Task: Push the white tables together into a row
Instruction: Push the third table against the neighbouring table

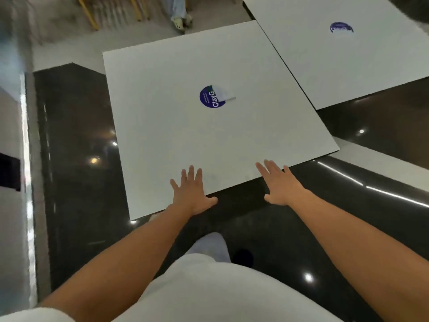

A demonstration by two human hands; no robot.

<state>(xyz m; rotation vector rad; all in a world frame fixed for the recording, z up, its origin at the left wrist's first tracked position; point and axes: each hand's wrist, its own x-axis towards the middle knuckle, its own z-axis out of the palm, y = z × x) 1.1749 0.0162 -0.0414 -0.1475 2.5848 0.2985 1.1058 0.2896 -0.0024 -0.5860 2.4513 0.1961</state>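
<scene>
A square white table [176,135] with a round blue sticker [212,97] in its middle stands right in front of me. A second white table [348,66] with its own blue sticker touches it along the right side, set further back. My left hand [191,194] lies flat with spread fingers on the near edge of the front table. Over the same edge, further right, my right hand [279,184] is spread open with its fingertips on the tabletop. Neither hand holds anything.
The floor is dark glossy tile with light reflections and pale strips at left and right. Yellow chair legs [92,17] and another person's feet [182,19] are beyond the tables at the top. My own leg and shoe [211,247] are below the table edge.
</scene>
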